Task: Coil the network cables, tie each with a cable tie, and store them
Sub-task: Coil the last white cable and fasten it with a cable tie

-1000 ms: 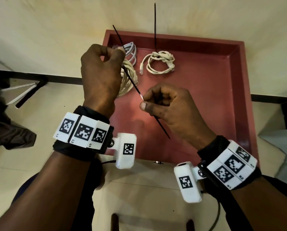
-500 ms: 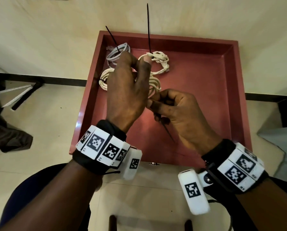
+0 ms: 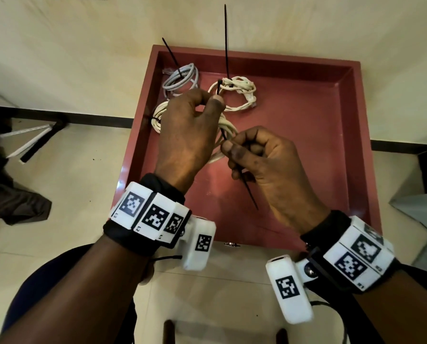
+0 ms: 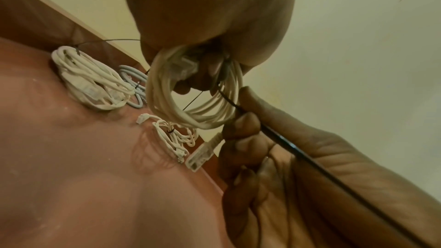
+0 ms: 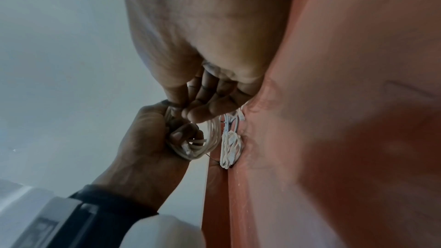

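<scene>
My left hand (image 3: 212, 98) holds a cream coiled network cable (image 3: 226, 131) above the red tray (image 3: 306, 135), thumb and forefinger pinching the upper end of a black cable tie (image 3: 247, 192). In the left wrist view the held coil (image 4: 195, 101) hangs from my fingers, a plug (image 4: 200, 156) dangling below it. My right hand (image 3: 228, 145) grips the tie, whose tail (image 4: 286, 139) runs through its curled fingers. The right wrist view shows the left hand (image 5: 148, 139) closed round the coil (image 5: 200, 144).
Three tied coils lie at the tray's far left: a grey one (image 3: 182, 78), a white one (image 3: 234, 93) and a cream one (image 3: 157, 117) against the left wall, with tie tails sticking up. The tray's right half is bare. A dark cloth (image 3: 13, 204) lies on the floor at left.
My left hand has carried the coil rightward from the tray's left edge to just beside my right hand. The right hand still grips the tie.
</scene>
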